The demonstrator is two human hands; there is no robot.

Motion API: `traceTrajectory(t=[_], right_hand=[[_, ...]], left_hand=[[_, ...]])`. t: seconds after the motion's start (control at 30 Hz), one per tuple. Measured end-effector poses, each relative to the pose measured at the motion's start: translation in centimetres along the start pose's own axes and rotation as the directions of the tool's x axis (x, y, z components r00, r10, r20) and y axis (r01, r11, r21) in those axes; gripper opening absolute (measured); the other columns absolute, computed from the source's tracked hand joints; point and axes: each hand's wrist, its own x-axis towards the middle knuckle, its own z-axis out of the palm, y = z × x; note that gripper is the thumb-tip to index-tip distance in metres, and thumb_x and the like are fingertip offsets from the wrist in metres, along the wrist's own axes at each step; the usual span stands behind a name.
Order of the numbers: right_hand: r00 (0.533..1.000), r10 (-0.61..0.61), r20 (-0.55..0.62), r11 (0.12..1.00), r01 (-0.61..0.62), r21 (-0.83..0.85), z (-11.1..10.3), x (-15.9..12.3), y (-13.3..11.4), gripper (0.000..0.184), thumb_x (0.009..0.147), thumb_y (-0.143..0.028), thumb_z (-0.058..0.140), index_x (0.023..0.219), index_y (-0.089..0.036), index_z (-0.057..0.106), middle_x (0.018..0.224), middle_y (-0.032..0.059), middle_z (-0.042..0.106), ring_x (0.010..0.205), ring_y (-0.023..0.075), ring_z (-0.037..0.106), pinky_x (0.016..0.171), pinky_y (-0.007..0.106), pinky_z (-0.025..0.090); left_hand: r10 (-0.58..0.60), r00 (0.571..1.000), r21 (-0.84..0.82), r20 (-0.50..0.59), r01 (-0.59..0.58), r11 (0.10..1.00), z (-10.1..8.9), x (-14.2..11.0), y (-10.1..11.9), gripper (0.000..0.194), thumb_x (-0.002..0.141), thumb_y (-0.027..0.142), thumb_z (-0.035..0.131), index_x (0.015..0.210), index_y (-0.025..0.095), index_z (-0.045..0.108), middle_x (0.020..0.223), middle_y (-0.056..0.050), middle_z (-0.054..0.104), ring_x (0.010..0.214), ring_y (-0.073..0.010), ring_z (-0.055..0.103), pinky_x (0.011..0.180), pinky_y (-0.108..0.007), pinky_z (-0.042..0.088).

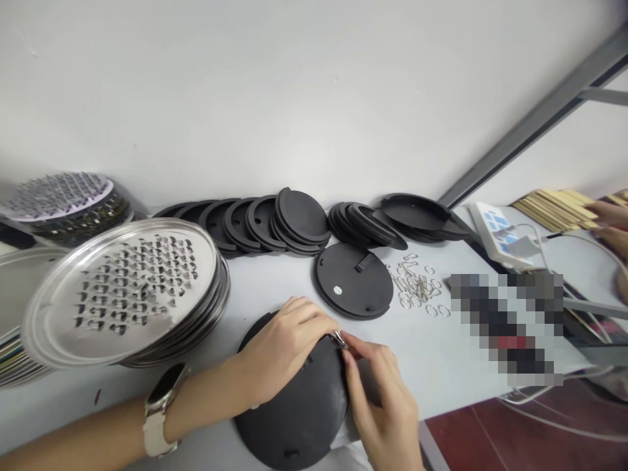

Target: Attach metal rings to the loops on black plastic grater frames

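A black round disc [299, 409] lies on the grey table near its front edge. My left hand [282, 347], with a watch on its wrist, rests curled on the disc's upper edge and holds it down. My right hand [380, 399] pinches a small metal ring [339, 339] at the disc's rim, fingertip to fingertip with my left hand. Another black disc [353, 281] with a slot and a small silver dot lies flat behind. A pile of small metal rings [417, 284] lies to its right.
Stacked perforated metal plates [127, 291] sit at the left, with more behind. A row of black discs [294, 222] leans along the white wall. A power strip [503, 235], cables and wooden strips lie at the right, where another person's hand [611, 219] shows.
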Motion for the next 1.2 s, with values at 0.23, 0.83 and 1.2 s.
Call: traceTrajectory(t=[0.23, 0.83, 1.2], right_hand=[[0.989, 0.115, 0.088, 0.991, -0.12, 0.051, -0.5, 1.6, 0.5, 0.008, 0.095, -0.022, 0.049, 0.089, -0.023, 0.054, 0.083, 0.0016, 0.053, 0.077, 0.0179, 0.052, 0.069, 0.031, 0.042], [0.973, -0.027, 0.228, 0.995, 0.048, -0.086, -0.3, 2.3, 0.9, 0.015, 0.097, -0.017, 0.039, 0.084, -0.022, 0.043, 0.081, 0.0013, 0.042, 0.076, 0.0189, 0.045, 0.069, 0.034, 0.04], [0.958, -0.06, 0.279, 0.989, 0.095, -0.114, -0.3, 2.1, 1.1, 0.018, 0.097, -0.013, 0.034, 0.082, -0.022, 0.04, 0.079, 0.0015, 0.044, 0.073, 0.0194, 0.043, 0.066, 0.034, 0.036]], left_hand=[[0.008, 1.0, 0.035, 0.029, -0.009, 0.999, 0.1, 0.1, 0.1, 0.018, 0.096, 0.009, 0.045, 0.101, 0.016, 0.062, 0.094, -0.004, 0.058, 0.09, -0.0181, 0.052, 0.086, -0.033, 0.041], [-0.01, 0.999, 0.013, 0.038, 0.01, 1.0, -0.1, 0.2, 0.1, 0.021, 0.098, 0.01, 0.041, 0.096, 0.016, 0.061, 0.093, -0.005, 0.059, 0.089, -0.0185, 0.052, 0.086, -0.033, 0.041], [0.055, 0.998, 0.007, 0.03, -0.055, 0.998, 0.1, 0.1, 0.0, 0.022, 0.097, 0.008, 0.04, 0.097, 0.014, 0.062, 0.094, -0.006, 0.061, 0.092, -0.0185, 0.053, 0.086, -0.033, 0.042]])
